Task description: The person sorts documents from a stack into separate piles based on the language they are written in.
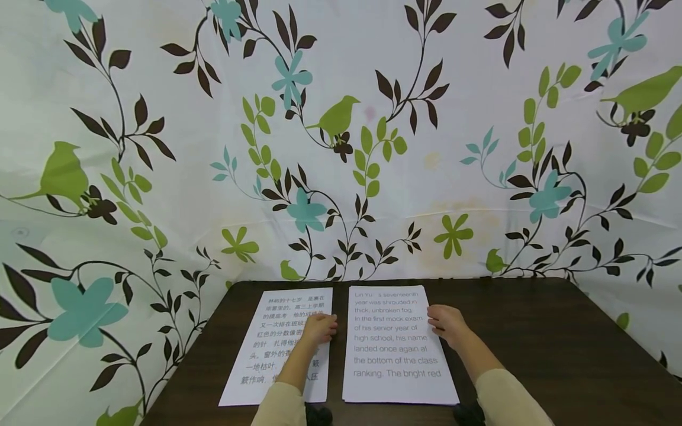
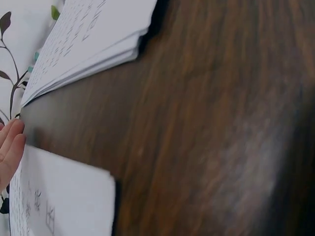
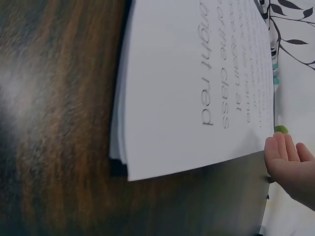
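Two stacks of printed paper lie side by side on a dark table. The left stack of paper, printed in Chinese, has my left hand at its right edge. In the left wrist view only the fingers of that hand show, near the edge of the sheet. My right hand is at the right edge of the right stack of paper, printed in large English text. Seen from the right wrist, its fingers extend beside the far part of that edge. Neither hand visibly grips a sheet.
The dark wooden table carries both stacks, with a narrow strip of wood between them. Behind it hangs a white cloth with birds, flowers and leaves. The right stack's sheets are slightly uneven at the near edge.
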Tool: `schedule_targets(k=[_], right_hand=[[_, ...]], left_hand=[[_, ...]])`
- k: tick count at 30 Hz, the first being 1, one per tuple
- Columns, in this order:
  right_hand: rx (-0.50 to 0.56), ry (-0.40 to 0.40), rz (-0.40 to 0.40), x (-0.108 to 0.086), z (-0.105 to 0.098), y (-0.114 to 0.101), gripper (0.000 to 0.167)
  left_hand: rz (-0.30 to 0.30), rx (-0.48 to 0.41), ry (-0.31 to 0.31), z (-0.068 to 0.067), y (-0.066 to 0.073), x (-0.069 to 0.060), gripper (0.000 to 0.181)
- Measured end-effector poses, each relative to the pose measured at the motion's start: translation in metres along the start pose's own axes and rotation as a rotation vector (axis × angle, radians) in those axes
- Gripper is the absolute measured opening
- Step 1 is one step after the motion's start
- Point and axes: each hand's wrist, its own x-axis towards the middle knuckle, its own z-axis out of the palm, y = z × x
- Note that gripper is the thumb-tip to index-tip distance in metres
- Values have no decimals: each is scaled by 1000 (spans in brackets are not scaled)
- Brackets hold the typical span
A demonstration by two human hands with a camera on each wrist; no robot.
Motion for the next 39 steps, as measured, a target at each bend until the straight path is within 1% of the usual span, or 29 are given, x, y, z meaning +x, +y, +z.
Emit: schedule_targets(k=[2, 4, 9, 14, 17, 21, 25, 29, 33, 36, 37, 39], right_hand=[[6, 8, -1, 1, -2, 2, 47], [5, -4, -12, 1, -5, 3, 47], [-27, 3, 10, 1, -9, 5, 48], [-78, 16, 57, 0, -12, 9, 50], [-86, 22, 76, 0, -13, 11, 49], [-91, 11, 56, 0, -13, 12, 49], [-77, -5, 29, -1, -15, 11, 52], [-66, -9, 23, -4, -16, 11, 54], [-82, 10, 24, -6, -15, 10, 49], [-101, 28, 18, -5, -14, 11, 46], [-102, 30, 16, -6, -14, 11, 46], [-95, 40, 10, -5, -14, 12, 46]], left_hand=[[7, 4, -12, 3, -1, 0, 37], [20, -11, -23, 5, -2, 0, 37], [28, -42, -32, 11, -2, -1, 36], [24, -25, -31, 16, -4, -2, 35], [32, -9, -35, 19, -6, -2, 33], [40, 11, -36, 22, -6, 0, 31], [38, 37, -33, 23, -1, -2, 31], [39, 60, -38, 23, 3, -5, 31], [32, 62, -38, 24, 3, -5, 31], [39, 70, -28, 25, 3, -4, 31], [68, 56, -35, 24, 1, -3, 31], [74, 49, -26, 25, 0, -2, 29]])
